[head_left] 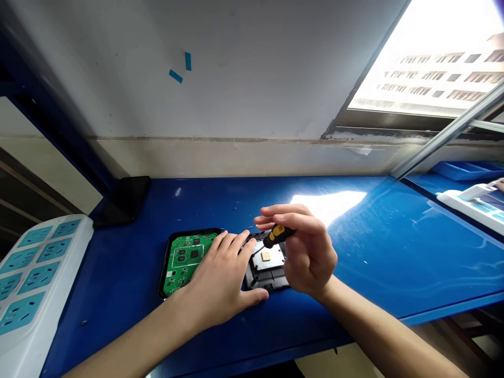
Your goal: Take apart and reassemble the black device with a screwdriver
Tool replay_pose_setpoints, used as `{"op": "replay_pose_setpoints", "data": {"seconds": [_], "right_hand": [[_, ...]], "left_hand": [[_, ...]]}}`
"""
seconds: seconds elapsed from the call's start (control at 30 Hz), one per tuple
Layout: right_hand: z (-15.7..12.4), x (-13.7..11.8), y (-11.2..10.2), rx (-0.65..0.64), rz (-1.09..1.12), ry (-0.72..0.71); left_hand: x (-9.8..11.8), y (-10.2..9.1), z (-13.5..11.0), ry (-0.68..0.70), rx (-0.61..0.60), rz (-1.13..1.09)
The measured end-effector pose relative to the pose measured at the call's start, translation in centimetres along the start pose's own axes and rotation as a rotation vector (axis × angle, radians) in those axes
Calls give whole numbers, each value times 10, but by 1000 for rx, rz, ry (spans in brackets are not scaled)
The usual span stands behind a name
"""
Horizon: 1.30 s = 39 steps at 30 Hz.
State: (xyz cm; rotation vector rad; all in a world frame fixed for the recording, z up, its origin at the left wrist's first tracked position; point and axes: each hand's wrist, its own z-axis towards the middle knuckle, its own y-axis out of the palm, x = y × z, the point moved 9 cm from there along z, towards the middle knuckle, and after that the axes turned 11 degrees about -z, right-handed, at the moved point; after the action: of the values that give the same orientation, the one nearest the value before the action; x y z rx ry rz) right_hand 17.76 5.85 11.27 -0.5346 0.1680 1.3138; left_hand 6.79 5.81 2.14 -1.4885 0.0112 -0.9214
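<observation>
My right hand (309,252) grips a black and yellow screwdriver (276,234), its thin shaft slanting down to the left. The tip meets the upper left part of a black plastic housing (271,276) that carries a silver metal plate (275,257) with a small tan square pad (265,256) on it. Fingers spread, my left hand (222,273) lies flat over the left side of this housing. Under and beside its wrist is a green circuit board (181,262) set in a black casing half; part of the board is hidden by the hand.
A white power strip (74,262) with teal sockets stands at the left, near a black object (126,199). Tiny screws lie on the blue tabletop (378,247). At the right are another power strip (472,205) and a blue tray (464,169).
</observation>
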Motion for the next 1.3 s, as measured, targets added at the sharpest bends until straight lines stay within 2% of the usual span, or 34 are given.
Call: {"op": "replay_pose_setpoints", "data": {"seconds": [0.2, 0.43, 0.7, 0.8, 1.07, 1.3], "right_hand": [[2, -3, -4, 31, -160, -55], [6, -9, -5, 44, -196, -72], [3, -7, -2, -10, -46, -72], [4, -8, 0, -21, -61, -87], [3, -1, -4, 44, -165, -37], [0, 6, -2, 15, 15, 60]], "left_hand": [[-1, -1, 0, -10, 7, -19], [0, 0, 1, -23, -28, -16], [0, 0, 0, -9, -28, 6], [-1, 0, 1, -14, -25, -5], [1, 0, 0, -36, -60, 2], [-3, 4, 1, -16, -37, 26]]}}
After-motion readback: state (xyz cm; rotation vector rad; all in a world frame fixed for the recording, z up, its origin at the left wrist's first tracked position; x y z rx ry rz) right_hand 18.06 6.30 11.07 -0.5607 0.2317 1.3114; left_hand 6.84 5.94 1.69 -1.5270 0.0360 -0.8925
